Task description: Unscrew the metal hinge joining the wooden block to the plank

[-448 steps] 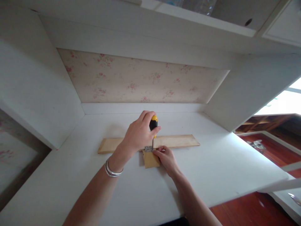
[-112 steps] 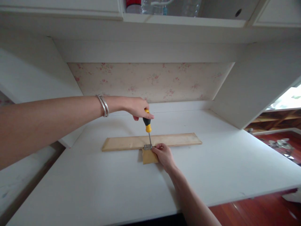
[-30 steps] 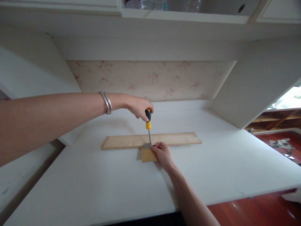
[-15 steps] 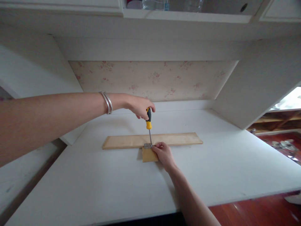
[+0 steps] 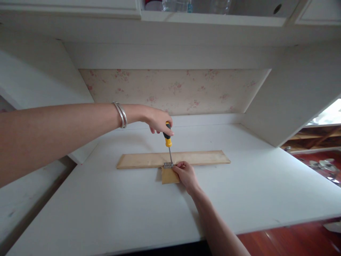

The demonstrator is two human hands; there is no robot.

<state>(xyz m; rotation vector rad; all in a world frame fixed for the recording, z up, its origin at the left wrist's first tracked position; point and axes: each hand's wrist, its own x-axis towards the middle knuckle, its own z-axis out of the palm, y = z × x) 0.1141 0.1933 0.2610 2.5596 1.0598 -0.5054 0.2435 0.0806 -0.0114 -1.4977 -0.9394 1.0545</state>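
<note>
My left hand [image 5: 160, 121], with silver bangles at the wrist, grips a screwdriver [image 5: 168, 142] by its black-and-yellow handle. The shaft points down, and its tip meets a small metal hinge [image 5: 168, 165]. That hinge lies across the front edge of a long, pale wooden board [image 5: 197, 157] and a short wooden piece [image 5: 169, 176] in front of it. At the hinge's right end, the thumb and forefinger of my right hand [image 5: 185, 175] are pinched together on it. My right hand partly covers the short piece's right side. Any screw under the tip is too small to see.
The boards lie on a white worktop [image 5: 112, 213], between white side panels [image 5: 287, 89]. Above is a cabinet shelf [image 5: 213, 18] with clear containers [image 5: 176, 5]. Reddish flooring [image 5: 287, 236] shows past the worktop's right front edge.
My left hand's fingers and thumb have turned around the screwdriver handle, and the thumb now lies along its near side. My right hand, hinge and boards hold their places.
</note>
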